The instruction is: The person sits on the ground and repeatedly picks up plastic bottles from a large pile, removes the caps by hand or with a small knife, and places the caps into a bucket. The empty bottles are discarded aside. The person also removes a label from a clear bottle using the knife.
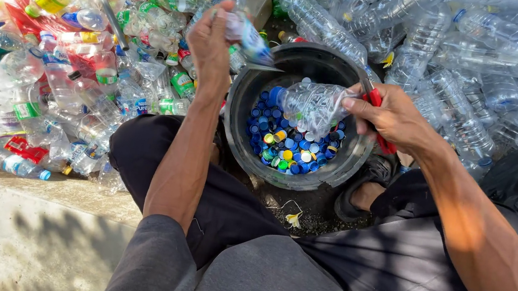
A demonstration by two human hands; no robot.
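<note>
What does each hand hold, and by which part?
Left hand: label scrap, by one end. Right hand: clear bottle by its base, plus a red-handled knife.

I see my left hand [211, 41] raised out ahead of me, back of the hand toward the camera, fingers curled closed at the top, forearm bare and running straight back to a grey sleeve. My right hand [391, 119] sits lower and further right, fingers pinched shut and pointing left, its bare forearm angling down to my right shoulder.
</note>
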